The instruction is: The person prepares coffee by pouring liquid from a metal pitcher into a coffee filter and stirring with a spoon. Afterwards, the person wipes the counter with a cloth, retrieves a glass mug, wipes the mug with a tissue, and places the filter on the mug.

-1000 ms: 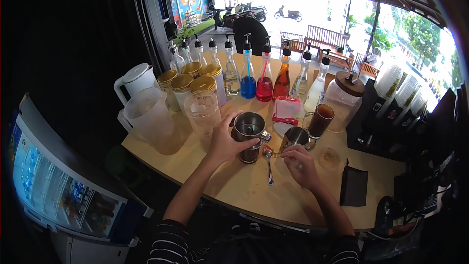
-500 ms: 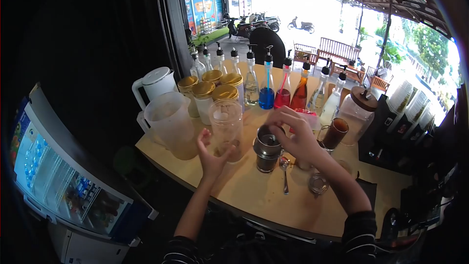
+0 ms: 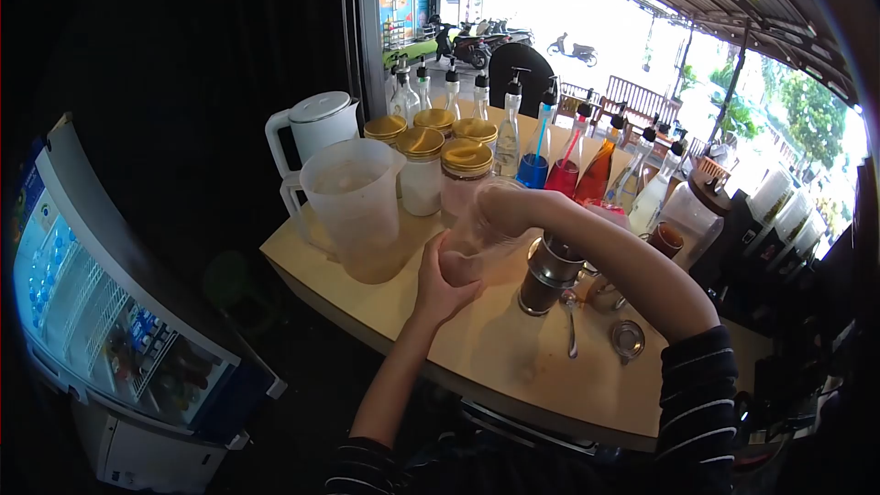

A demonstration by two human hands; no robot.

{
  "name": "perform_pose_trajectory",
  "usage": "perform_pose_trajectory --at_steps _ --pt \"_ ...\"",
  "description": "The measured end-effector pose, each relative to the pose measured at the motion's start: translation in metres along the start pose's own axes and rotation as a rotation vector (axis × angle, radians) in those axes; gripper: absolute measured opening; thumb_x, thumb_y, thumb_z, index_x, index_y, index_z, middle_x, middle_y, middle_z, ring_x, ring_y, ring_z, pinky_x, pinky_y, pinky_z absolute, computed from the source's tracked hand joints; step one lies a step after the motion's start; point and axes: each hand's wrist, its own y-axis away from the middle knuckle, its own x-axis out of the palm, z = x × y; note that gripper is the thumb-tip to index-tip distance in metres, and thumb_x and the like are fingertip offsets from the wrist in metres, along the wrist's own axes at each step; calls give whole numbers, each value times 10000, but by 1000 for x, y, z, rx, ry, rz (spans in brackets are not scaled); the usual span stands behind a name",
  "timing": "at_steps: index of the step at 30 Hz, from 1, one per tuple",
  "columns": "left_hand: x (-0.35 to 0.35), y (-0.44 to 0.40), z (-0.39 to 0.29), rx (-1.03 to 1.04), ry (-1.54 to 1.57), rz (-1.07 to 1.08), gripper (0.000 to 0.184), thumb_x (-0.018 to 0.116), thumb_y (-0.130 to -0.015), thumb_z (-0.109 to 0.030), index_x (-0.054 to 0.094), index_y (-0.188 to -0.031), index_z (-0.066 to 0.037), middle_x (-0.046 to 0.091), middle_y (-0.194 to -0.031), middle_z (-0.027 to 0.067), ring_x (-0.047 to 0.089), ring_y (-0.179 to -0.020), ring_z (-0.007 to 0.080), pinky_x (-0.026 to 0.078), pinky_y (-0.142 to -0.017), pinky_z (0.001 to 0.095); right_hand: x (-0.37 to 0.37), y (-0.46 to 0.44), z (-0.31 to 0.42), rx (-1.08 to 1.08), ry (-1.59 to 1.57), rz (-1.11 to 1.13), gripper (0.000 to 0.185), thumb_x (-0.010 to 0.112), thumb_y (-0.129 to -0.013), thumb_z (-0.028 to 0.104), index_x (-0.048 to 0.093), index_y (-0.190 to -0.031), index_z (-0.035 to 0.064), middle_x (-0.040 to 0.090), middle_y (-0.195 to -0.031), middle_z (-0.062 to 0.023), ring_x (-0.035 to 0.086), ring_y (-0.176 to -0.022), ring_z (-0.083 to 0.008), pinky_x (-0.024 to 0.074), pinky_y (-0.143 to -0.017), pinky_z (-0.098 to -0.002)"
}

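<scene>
My left hand [image 3: 446, 280] is wrapped round the lower part of a clear jar [image 3: 498, 257], which tilts to the right above the table. My right hand [image 3: 500, 211] is at the jar's mouth and seems to reach inside; its fingers are blurred and partly hidden by the clear wall. Just right of the jar, a metal drip coffee filter [image 3: 555, 262] sits on a glass [image 3: 539, 297] with dark contents. A spoon [image 3: 572, 328] and a small round metal lid [image 3: 628, 339] lie beside it, under my right forearm.
To the left stand a frosted plastic pitcher [image 3: 353, 206] and a white kettle [image 3: 323, 133]. Gold-lidded jars [image 3: 422, 170] and several pump bottles [image 3: 591, 170] line the back. A glass of brown drink [image 3: 666, 238] stands right. The table edge [image 3: 513, 394] runs close in front.
My left hand has closed on the jar and tilted it. My right hand has moved left from above the drip filter to the jar's mouth. The view has shifted.
</scene>
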Motion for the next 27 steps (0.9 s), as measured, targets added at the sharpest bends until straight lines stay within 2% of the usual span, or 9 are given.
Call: perform_pose_trajectory --at_steps 1,3,5,9,12,14,17,24,27 --pt "-1 1 -2 -3 -2 5 950 837 -557 -153 335 -1354 -29 468 -1257 177 474 -1180 306 398 -983 402 6 -5 4 19 362 62 322 687 -743 347 721 -796 31 683 -755 -126 654 -729 -263 510 -655 -348" --pt "-1 2 -7 2 45 25 953 833 -556 -145 333 -1363 -56 452 -1279 169 468 -1192 314 390 -994 408 24 -5 1 54 239 67 409 677 -746 448 728 -847 54 690 -837 -121 651 -785 -256 513 -702 -350" --pt "-2 2 -11 -3 44 40 954 830 -558 -140 329 -1366 -63 447 -1283 169 462 -1200 317 388 -998 410 60 -27 -21 -46 -20 18 308 609 -795 195 637 -1089 108 655 -1023 -103 623 -884 -226 495 -769 -342" --pt "0 0 -8 23 14 7 916 818 -564 -156 339 -1334 -31 455 -1259 176 467 -1183 294 388 -995 395 76 -36 -43 -57 338 36 341 629 -784 194 622 -1121 142 646 -1035 -84 614 -941 -213 488 -806 -326" --pt "2 1 -9 27 65 26 946 810 -573 -82 308 -1375 -69 404 -1309 165 426 -1234 327 372 -1027 418 41 5 -15 -198 219 -156 343 645 -770 180 620 -1109 128 638 -1038 -69 604 -966 -208 474 -851 -307" --pt "2 0 -11 42 41 15 922 804 -572 -92 321 -1357 -58 426 -1290 170 442 -1216 322 376 -1014 414 8 19 24 -72 360 99 328 648 -768 165 622 -1089 107 628 -1060 -59 602 -977 -185 457 -884 -278" --pt "3 0 -11 55 18 -8 902 800 -568 -100 334 -1339 -49 445 -1275 175 454 -1203 322 377 -1005 413 14 14 24 -72 389 208 350 642 -764 143 609 -1111 101 614 -1094 -46 594 -1000 -161 450 -900 -273" --pt "3 1 -9 71 -16 -42 916 817 -571 -96 325 -1342 -52 434 -1287 191 443 -1215 336 374 -1010 425 66 -22 -18 -253 605 88 371 601 -780 118 584 -1150 139 605 -1113 -16 591 -997 -160 452 -895 -301" --pt "2 2 -8 52 2 -33 932 807 -567 -56 316 -1359 -42 409 -1299 172 420 -1225 342 356 -1039 420 63 -14 -17 -209 285 7 368 597 -783 114 583 -1149 154 601 -1109 -14 591 -994 -166 453 -889 -297"
